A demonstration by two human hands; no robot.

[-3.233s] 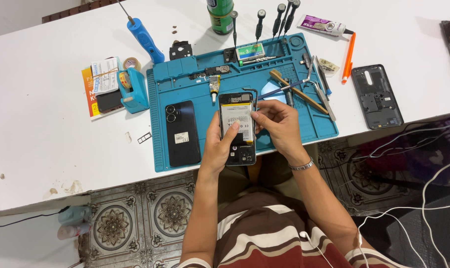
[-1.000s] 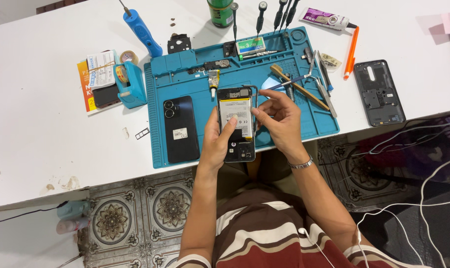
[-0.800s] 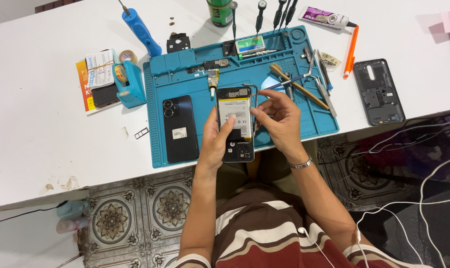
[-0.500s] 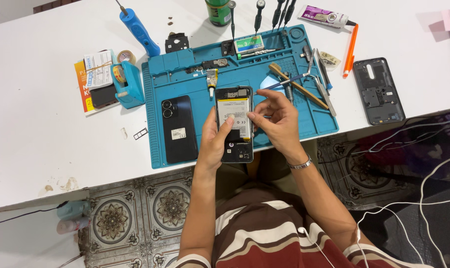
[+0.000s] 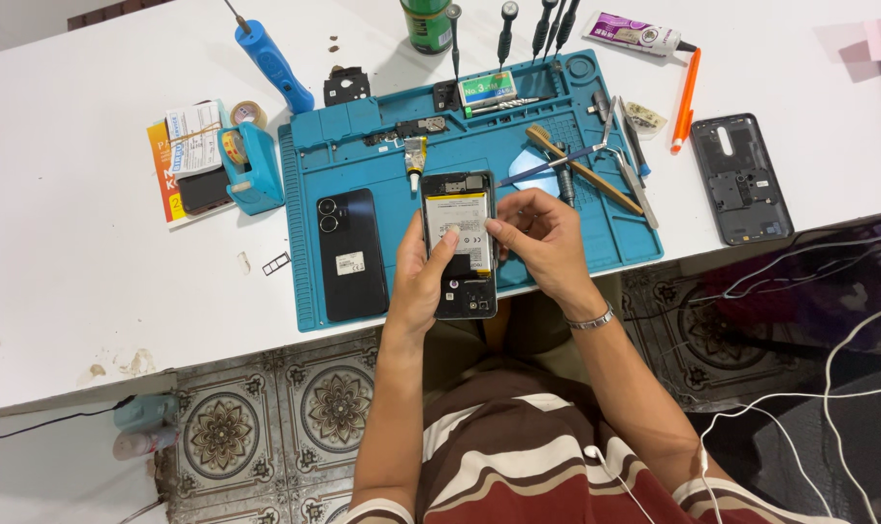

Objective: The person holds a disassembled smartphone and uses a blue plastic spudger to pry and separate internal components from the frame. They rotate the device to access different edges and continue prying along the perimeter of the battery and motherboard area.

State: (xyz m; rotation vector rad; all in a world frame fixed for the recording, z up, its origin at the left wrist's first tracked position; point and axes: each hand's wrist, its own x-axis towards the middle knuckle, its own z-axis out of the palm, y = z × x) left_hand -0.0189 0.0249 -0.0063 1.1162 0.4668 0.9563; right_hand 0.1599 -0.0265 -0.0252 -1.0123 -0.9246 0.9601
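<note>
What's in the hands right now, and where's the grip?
The left hand grips the opened phone by its lower left edge, thumb on the battery. The right hand only presses fingertips on its right side.

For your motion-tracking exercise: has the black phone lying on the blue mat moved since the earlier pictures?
No. The black phone lies at the same spot on the blue mat, near its left edge; only the camera view shifted slightly.
</note>
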